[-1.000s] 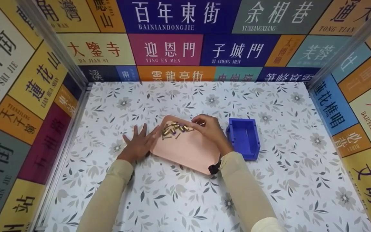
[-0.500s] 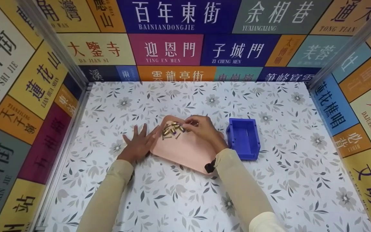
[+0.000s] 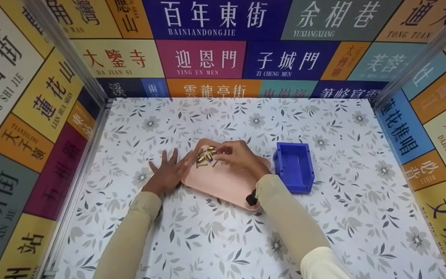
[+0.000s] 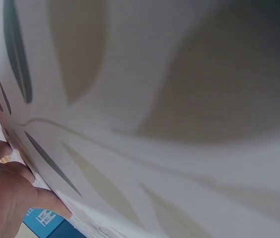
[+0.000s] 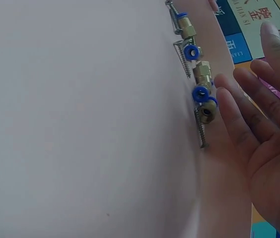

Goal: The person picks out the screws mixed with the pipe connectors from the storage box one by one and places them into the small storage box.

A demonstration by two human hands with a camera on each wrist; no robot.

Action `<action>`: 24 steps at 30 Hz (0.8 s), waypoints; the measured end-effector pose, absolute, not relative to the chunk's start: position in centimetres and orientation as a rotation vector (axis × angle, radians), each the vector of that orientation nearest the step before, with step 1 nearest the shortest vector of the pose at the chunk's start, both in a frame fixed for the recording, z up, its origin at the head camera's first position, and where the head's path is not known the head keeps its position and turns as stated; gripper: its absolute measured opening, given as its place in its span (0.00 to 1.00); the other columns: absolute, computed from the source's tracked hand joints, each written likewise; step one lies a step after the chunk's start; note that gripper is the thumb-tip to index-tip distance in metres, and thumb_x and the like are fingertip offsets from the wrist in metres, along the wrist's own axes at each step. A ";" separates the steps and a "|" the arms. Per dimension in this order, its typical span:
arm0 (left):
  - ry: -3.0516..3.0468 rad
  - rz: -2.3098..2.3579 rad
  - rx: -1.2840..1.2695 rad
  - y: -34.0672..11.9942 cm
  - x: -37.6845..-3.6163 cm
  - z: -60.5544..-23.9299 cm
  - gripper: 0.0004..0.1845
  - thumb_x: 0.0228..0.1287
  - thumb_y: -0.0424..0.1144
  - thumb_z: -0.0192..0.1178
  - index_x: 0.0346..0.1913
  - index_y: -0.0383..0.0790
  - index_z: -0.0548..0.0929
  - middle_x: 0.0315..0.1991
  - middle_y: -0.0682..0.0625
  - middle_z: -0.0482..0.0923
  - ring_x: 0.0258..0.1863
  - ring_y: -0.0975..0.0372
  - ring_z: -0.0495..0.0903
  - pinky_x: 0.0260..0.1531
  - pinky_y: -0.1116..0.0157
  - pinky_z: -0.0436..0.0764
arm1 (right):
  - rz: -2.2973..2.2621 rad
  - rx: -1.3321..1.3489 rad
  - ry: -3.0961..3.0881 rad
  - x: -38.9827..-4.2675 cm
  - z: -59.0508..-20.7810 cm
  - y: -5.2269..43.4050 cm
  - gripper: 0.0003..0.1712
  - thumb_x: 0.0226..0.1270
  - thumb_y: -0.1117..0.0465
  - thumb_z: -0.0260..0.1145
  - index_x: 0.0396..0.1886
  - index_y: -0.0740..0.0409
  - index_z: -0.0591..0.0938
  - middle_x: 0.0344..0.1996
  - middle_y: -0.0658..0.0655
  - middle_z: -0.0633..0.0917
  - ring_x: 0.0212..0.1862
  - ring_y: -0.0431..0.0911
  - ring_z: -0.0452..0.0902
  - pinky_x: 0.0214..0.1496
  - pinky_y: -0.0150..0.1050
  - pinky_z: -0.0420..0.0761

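A shallow pink tray (image 3: 223, 183) lies at an angle on the table. Near its far left end is a cluster of brass push-in air fittings (image 5: 204, 69) with blue rings, mixed with several silver screws (image 5: 200, 130). My right hand (image 3: 236, 157) is over the tray, its fingertips right at the fittings. In the right wrist view its thumb and fingers are apart, relaxed, and hold nothing. My left hand (image 3: 168, 173) lies with spread fingers at the tray's left edge, fingertips against the rim. The left wrist view shows part of that hand (image 4: 6, 193) and mostly tablecloth.
A blue plastic bin (image 3: 294, 166) stands just right of the tray, beside my right forearm. Under everything is a white tablecloth (image 3: 223, 240) with a leaf and flower print. Panels with colourful signs (image 3: 203, 58) enclose the table at the back and both sides.
My right hand has moved left across the tray, from its far rim to the cluster of fittings. The left hand stays at the tray's left edge.
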State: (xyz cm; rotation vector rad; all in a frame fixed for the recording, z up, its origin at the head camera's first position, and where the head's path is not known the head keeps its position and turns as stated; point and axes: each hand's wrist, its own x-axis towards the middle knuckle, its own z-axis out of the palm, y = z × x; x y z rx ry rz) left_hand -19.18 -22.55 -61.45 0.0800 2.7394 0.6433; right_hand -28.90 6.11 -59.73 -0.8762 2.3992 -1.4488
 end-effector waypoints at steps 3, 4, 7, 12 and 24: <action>2.740 0.651 0.084 -22.6 -19.2 -61.5 0.30 0.74 0.74 0.20 0.77 0.86 0.39 0.85 0.49 0.32 0.81 0.40 0.22 0.62 0.22 0.22 | -1.467 -0.861 2.336 -28.8 -60.0 5.8 0.20 0.63 0.57 0.77 0.50 0.65 0.88 0.39 0.58 0.92 0.32 0.45 0.87 0.33 0.36 0.87; 2.743 0.650 0.088 -22.6 -19.1 -61.5 0.29 0.74 0.74 0.20 0.76 0.87 0.39 0.85 0.49 0.32 0.81 0.40 0.22 0.62 0.22 0.22 | -1.471 -0.857 2.319 -28.8 -60.1 5.8 0.20 0.63 0.58 0.77 0.50 0.65 0.88 0.38 0.58 0.91 0.31 0.46 0.87 0.32 0.37 0.87; 2.751 0.647 0.107 -22.7 -19.2 -61.6 0.29 0.75 0.73 0.20 0.77 0.85 0.39 0.85 0.48 0.32 0.81 0.39 0.23 0.62 0.21 0.22 | -1.471 -0.862 2.285 -28.7 -60.3 5.6 0.19 0.63 0.57 0.77 0.50 0.64 0.88 0.36 0.58 0.91 0.30 0.50 0.88 0.29 0.37 0.86; 2.753 0.625 0.096 -22.6 -19.3 -61.8 0.30 0.75 0.73 0.20 0.78 0.84 0.40 0.85 0.48 0.32 0.81 0.38 0.23 0.62 0.21 0.23 | -1.444 -0.856 2.296 -28.6 -60.7 5.6 0.20 0.62 0.53 0.78 0.48 0.61 0.89 0.34 0.55 0.91 0.29 0.49 0.87 0.31 0.36 0.86; 2.735 0.618 0.065 -22.5 -19.5 -61.5 0.33 0.74 0.74 0.20 0.79 0.80 0.43 0.85 0.48 0.32 0.81 0.38 0.24 0.62 0.21 0.23 | -1.363 -0.820 2.399 -28.3 -61.7 5.2 0.19 0.59 0.52 0.80 0.46 0.57 0.91 0.31 0.49 0.90 0.29 0.41 0.84 0.31 0.35 0.84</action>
